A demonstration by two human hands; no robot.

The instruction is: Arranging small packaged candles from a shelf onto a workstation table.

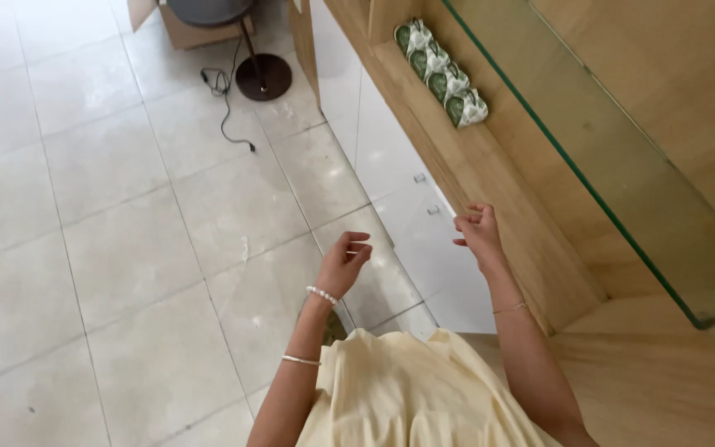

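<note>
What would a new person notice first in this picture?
The eye goes first to the two empty hands in the middle: the left hand hangs over the tiled floor, and the right hand is close to the front edge of the wooden shelf. Next is the row of green and white packets at the far end of that shelf, under a glass pane.

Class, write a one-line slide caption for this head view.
Both empty hands, left hand over floor tiles, right hand near the wooden shelf holding four green-patterned packets.
</note>
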